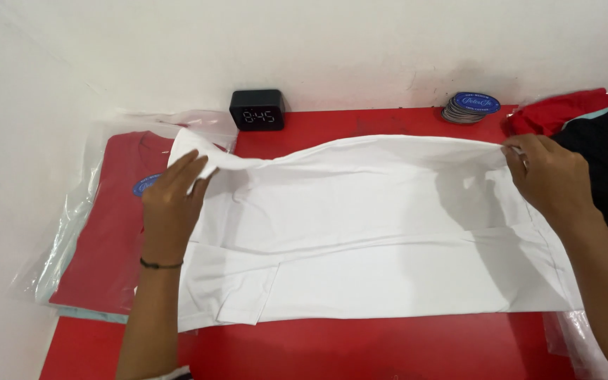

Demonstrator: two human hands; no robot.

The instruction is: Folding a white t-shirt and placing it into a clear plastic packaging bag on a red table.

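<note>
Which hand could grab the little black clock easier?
Probably the left hand. It holds the white shirt at the end nearer the clock. The right hand grips the far end, near the stack of round stickers.

Both hands (170,204) (547,176) pinch white garment (374,225) (red table (388,345)).

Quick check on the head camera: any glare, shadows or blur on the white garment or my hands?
Head view: lighting is even and soft; the white garment is bright, yet its folds and hems stay readable, with faint shadows near the right hand. The left hand is sharp, no motion blur. The plastic bag on the left shows mild sheen. The picture's edges look slightly bent.
</note>
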